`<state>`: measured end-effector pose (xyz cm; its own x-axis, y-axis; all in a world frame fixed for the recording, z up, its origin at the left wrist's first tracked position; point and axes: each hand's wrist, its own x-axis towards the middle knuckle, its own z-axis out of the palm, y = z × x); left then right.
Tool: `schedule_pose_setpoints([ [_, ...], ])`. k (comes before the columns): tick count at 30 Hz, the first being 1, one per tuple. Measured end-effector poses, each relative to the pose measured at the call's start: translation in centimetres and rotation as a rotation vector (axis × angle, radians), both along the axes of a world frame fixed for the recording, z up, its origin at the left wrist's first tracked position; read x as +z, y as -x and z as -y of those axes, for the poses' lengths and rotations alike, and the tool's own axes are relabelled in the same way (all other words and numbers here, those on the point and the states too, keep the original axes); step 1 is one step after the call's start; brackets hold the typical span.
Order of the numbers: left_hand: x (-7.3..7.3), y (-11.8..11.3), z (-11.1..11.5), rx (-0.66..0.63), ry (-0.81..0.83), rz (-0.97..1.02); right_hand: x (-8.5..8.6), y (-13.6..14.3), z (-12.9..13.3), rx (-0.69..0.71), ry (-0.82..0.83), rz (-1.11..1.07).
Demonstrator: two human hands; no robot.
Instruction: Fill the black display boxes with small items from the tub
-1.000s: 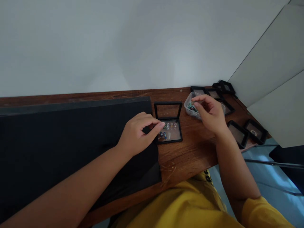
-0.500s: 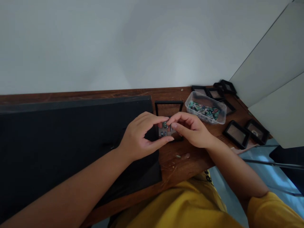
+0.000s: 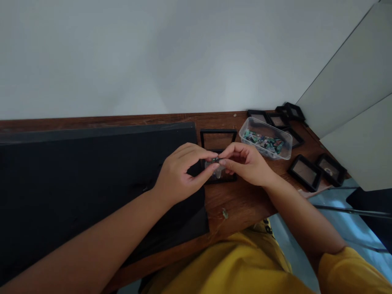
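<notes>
My left hand (image 3: 182,173) pinches a small dark piece (image 3: 216,160) between thumb and fingertips. From the other side my right hand (image 3: 249,165) closes its thumb and index finger on the same piece. Both hands are over an opened black frame (image 3: 218,131) with a clear window, partly hidden by my fingers. Below the piece, something clear and shiny (image 3: 218,172) shows in the frame's lower half; its details are too small to tell.
A clear plastic tub (image 3: 289,148) of green and dark chips stands to the right. Several black frames (image 3: 305,172) lie around it. A dark mat (image 3: 92,183) covers the left of the wooden table (image 3: 248,200). A small greenish piece (image 3: 225,213) lies near the front edge.
My left thumb has moved up and closed toward its fingertips on the piece. My right hand has shifted slightly up. The small greenish item near the table's front now looks different and lies lower.
</notes>
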<state>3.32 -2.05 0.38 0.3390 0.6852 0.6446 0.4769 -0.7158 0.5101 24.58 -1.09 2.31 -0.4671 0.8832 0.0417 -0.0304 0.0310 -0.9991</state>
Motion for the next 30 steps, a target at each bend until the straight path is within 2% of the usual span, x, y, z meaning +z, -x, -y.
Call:
schedule_pose_setpoints([
  [12, -0.5, -0.1, -0.3, -0.086, -0.060, 0.036, 0.0, -0.7, -0.3, -0.060, -0.011, 0.032],
  [24, -0.4, 0.0, -0.2, -0.045, -0.031, 0.013, -0.2, -0.7, -0.4, -0.045, -0.022, -0.007],
  [27, -0.3, 0.0, -0.2, -0.003, -0.029, 0.014, -0.2, -1.3, -0.6, -0.096, -0.084, 0.034],
  [30, -0.1, 0.1, -0.2, 0.042, -0.033, 0.028, -0.3, -2.2, -0.9, -0.168, -0.212, 0.191],
])
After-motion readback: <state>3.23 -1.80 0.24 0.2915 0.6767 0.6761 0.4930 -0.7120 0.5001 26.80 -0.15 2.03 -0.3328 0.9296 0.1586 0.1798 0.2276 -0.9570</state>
